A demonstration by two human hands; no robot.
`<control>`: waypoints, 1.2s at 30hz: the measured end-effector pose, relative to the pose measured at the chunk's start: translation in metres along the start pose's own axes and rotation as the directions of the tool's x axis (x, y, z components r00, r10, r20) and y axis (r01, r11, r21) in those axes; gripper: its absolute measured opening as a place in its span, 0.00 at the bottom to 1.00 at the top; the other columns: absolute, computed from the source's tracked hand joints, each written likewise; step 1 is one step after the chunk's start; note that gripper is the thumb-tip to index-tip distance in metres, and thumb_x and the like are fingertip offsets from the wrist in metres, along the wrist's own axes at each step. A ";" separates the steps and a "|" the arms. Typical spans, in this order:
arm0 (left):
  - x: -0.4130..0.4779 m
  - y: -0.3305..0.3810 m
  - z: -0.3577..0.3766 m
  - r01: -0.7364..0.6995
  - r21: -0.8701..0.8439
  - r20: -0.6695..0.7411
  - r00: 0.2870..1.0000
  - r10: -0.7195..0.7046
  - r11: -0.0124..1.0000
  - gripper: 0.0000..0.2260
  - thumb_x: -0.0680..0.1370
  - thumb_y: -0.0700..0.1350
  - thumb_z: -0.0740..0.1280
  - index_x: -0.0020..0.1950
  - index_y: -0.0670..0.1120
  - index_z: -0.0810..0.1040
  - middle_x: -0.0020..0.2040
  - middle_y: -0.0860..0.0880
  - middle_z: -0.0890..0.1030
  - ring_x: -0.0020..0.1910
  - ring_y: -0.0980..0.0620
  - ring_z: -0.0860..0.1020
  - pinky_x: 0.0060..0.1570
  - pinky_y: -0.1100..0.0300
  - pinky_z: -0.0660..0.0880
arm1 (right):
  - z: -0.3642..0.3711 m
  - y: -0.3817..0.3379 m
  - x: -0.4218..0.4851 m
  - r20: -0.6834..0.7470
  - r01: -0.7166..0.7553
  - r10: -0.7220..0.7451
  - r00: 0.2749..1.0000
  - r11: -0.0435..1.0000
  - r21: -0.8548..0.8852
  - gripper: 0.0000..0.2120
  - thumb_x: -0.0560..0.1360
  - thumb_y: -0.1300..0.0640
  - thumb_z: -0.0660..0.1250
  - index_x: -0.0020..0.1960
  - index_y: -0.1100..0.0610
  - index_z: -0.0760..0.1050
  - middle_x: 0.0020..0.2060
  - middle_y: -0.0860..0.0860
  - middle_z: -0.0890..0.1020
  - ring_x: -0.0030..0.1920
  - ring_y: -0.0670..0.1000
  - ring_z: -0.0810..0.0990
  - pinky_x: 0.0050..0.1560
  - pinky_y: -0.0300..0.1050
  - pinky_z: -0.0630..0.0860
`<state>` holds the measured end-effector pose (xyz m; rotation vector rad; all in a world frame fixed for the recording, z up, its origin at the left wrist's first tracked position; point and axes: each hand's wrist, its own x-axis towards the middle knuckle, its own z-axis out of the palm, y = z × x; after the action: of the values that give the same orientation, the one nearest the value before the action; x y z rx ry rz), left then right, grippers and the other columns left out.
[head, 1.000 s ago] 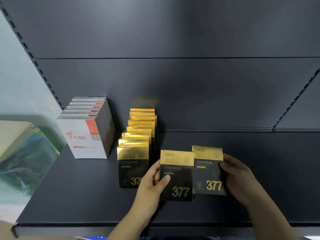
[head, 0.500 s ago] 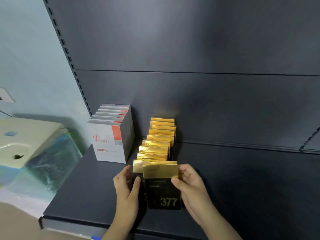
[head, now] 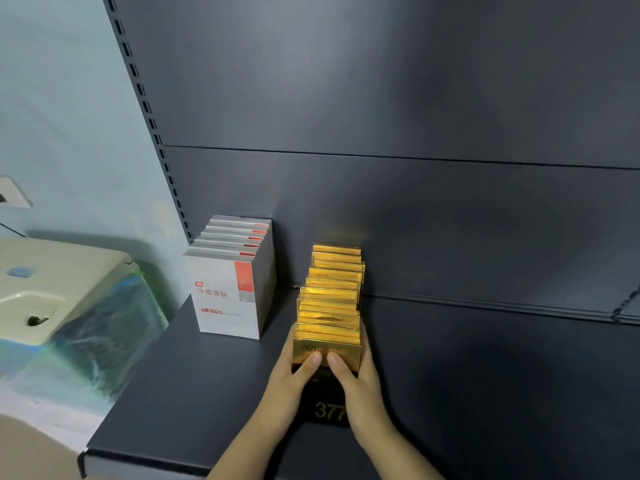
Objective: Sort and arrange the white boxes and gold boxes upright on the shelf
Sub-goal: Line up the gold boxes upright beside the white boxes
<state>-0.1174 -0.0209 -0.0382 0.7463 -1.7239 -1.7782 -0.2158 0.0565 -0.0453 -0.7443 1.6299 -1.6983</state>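
Note:
A row of several gold-topped black boxes (head: 332,299) stands upright on the dark shelf (head: 194,403), running from the back panel toward me. The front gold box (head: 325,407), marked 377, stands at the row's near end. My left hand (head: 291,379) grips its left side and my right hand (head: 356,382) its right side, both thumbs pressed on its gold front band. To the left, a row of several white boxes (head: 228,296) with red marks stands upright, untouched.
The shelf's back panel (head: 450,220) rises behind the rows. A slotted upright post (head: 149,109) marks the shelf's left end. Beyond it sits a cream plastic object (head: 52,289) on a plastic-wrapped bundle. The shelf surface stretches bare to the right.
The two loose gold boxes went left and joined the front of the gold row. Both hands came together on the front box. The camera view swung to the left.

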 end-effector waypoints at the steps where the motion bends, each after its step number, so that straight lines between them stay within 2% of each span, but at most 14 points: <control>1: 0.003 0.000 -0.001 -0.005 0.012 0.006 1.000 0.005 1.000 0.39 0.64 0.71 0.68 0.69 0.54 0.68 0.61 0.60 0.80 0.61 0.59 0.77 0.54 0.70 0.74 | 0.000 -0.001 0.003 0.008 0.006 -0.006 1.000 1.000 0.013 0.47 0.61 0.37 0.73 0.75 0.43 0.58 0.67 0.42 0.75 0.66 0.42 0.74 0.67 0.44 0.70; 5: 0.010 0.002 -0.005 -0.026 0.050 0.028 0.999 0.025 0.998 0.38 0.66 0.70 0.67 0.70 0.52 0.67 0.62 0.56 0.79 0.62 0.57 0.77 0.57 0.68 0.74 | -0.002 -0.001 0.011 0.020 0.011 -0.011 1.000 1.000 0.022 0.51 0.59 0.34 0.75 0.76 0.48 0.59 0.65 0.44 0.77 0.64 0.41 0.75 0.58 0.33 0.74; 8: 0.013 0.001 -0.008 -0.031 0.064 0.051 0.998 0.028 0.997 0.39 0.65 0.70 0.68 0.70 0.52 0.67 0.62 0.56 0.79 0.62 0.56 0.77 0.60 0.63 0.74 | -0.001 -0.002 0.012 0.033 0.005 -0.005 0.999 1.000 0.004 0.53 0.58 0.33 0.76 0.76 0.48 0.58 0.66 0.45 0.76 0.64 0.43 0.76 0.57 0.33 0.75; 10: 0.015 0.003 -0.010 -0.030 0.082 0.076 0.997 0.023 0.996 0.39 0.65 0.70 0.68 0.70 0.52 0.67 0.63 0.56 0.79 0.63 0.56 0.77 0.62 0.60 0.73 | -0.005 -0.007 0.016 0.044 0.018 -0.016 0.999 0.999 -0.045 0.56 0.57 0.31 0.76 0.77 0.48 0.55 0.67 0.47 0.75 0.65 0.44 0.75 0.61 0.36 0.74; 13: 0.019 0.009 -0.013 -0.046 0.111 0.132 0.991 0.031 0.993 0.39 0.65 0.71 0.67 0.71 0.52 0.66 0.63 0.58 0.78 0.63 0.58 0.76 0.59 0.66 0.73 | -0.011 -0.014 0.026 0.084 0.088 -0.074 0.994 0.980 -0.178 0.51 0.64 0.36 0.74 0.78 0.47 0.51 0.70 0.48 0.72 0.70 0.48 0.71 0.70 0.53 0.68; 17: 0.021 0.010 -0.019 -0.049 0.080 0.213 0.977 0.031 0.996 0.43 0.64 0.73 0.67 0.72 0.53 0.63 0.65 0.58 0.77 0.66 0.56 0.74 0.62 0.63 0.72 | -0.017 -0.012 0.027 0.172 0.108 -0.078 0.982 0.979 -0.170 0.53 0.63 0.36 0.75 0.78 0.47 0.50 0.70 0.47 0.72 0.70 0.48 0.71 0.71 0.58 0.66; 19: 0.020 0.007 -0.022 -0.018 -0.007 0.247 0.969 0.019 1.000 0.45 0.64 0.74 0.65 0.74 0.52 0.61 0.67 0.54 0.75 0.68 0.52 0.73 0.66 0.55 0.71 | -0.021 -0.011 0.027 0.198 0.056 -0.032 0.980 0.991 -0.118 0.57 0.59 0.32 0.76 0.77 0.43 0.46 0.71 0.46 0.69 0.70 0.46 0.70 0.71 0.54 0.67; 22: 0.020 0.007 -0.022 0.016 -0.069 0.208 0.978 -0.001 0.997 0.43 0.67 0.74 0.62 0.76 0.55 0.57 0.71 0.52 0.73 0.70 0.51 0.70 0.69 0.49 0.66 | -0.026 -0.009 0.028 0.225 0.003 -0.007 0.974 1.000 0.018 0.58 0.54 0.27 0.73 0.74 0.39 0.46 0.70 0.42 0.69 0.67 0.38 0.72 0.60 0.34 0.72; 26: 0.024 0.011 -0.011 0.059 -0.169 0.073 0.996 -0.047 0.984 0.41 0.70 0.74 0.57 0.77 0.54 0.58 0.73 0.59 0.67 0.74 0.56 0.63 0.69 0.63 0.62 | -0.023 -0.010 0.032 0.131 -0.080 0.061 0.989 0.986 0.145 0.50 0.60 0.25 0.67 0.76 0.40 0.53 0.69 0.45 0.73 0.67 0.47 0.74 0.59 0.44 0.73; 28: 0.032 0.011 -0.013 0.074 -0.195 -0.036 0.996 -0.083 0.978 0.28 0.79 0.64 0.50 0.76 0.51 0.60 0.70 0.62 0.61 0.70 0.64 0.58 0.57 0.82 0.59 | -0.026 -0.023 0.037 0.073 -0.139 0.124 0.990 0.960 0.242 0.35 0.69 0.28 0.58 0.72 0.43 0.62 0.63 0.44 0.76 0.62 0.48 0.76 0.60 0.44 0.72; 29: 0.038 0.010 -0.014 0.080 -0.215 -0.063 0.993 -0.096 0.973 0.25 0.82 0.59 0.47 0.76 0.51 0.60 0.69 0.61 0.61 0.69 0.64 0.57 0.54 0.85 0.59 | -0.029 -0.025 0.041 0.060 -0.175 0.165 0.984 0.933 0.314 0.26 0.75 0.33 0.52 0.69 0.43 0.65 0.60 0.42 0.77 0.59 0.45 0.76 0.59 0.41 0.71; 32: 0.061 0.021 -0.016 0.183 -0.355 -0.025 0.979 -0.204 0.917 0.24 0.82 0.58 0.43 0.77 0.54 0.57 0.70 0.57 0.67 0.74 0.54 0.60 0.68 0.61 0.59 | -0.033 -0.037 0.051 -0.012 -0.194 0.220 0.975 0.883 0.428 0.28 0.80 0.39 0.44 0.75 0.49 0.59 0.70 0.46 0.70 0.64 0.44 0.72 0.63 0.40 0.64; 34: 0.078 0.028 -0.013 0.221 -0.387 -0.011 0.970 -0.244 0.895 0.24 0.81 0.59 0.44 0.77 0.55 0.58 0.67 0.55 0.69 0.72 0.50 0.65 0.65 0.53 0.61 | -0.033 -0.040 0.063 -0.003 -0.221 0.246 0.969 0.878 0.425 0.27 0.80 0.39 0.45 0.75 0.48 0.58 0.68 0.46 0.71 0.62 0.46 0.74 0.59 0.41 0.62; 36: 0.092 0.038 -0.009 0.255 -0.412 0.003 0.961 -0.278 0.875 0.23 0.81 0.59 0.48 0.74 0.54 0.64 0.63 0.54 0.75 0.62 0.49 0.74 0.60 0.51 0.66 | -0.031 -0.045 0.075 0.027 -0.293 0.316 0.948 0.842 0.454 0.29 0.81 0.39 0.44 0.77 0.51 0.57 0.69 0.48 0.70 0.71 0.53 0.68 0.58 0.45 0.62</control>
<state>-0.1751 -0.0943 -0.0024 0.8667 -1.1885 -2.1875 -0.2899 0.0172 -0.0053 -0.1994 1.2253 -1.7697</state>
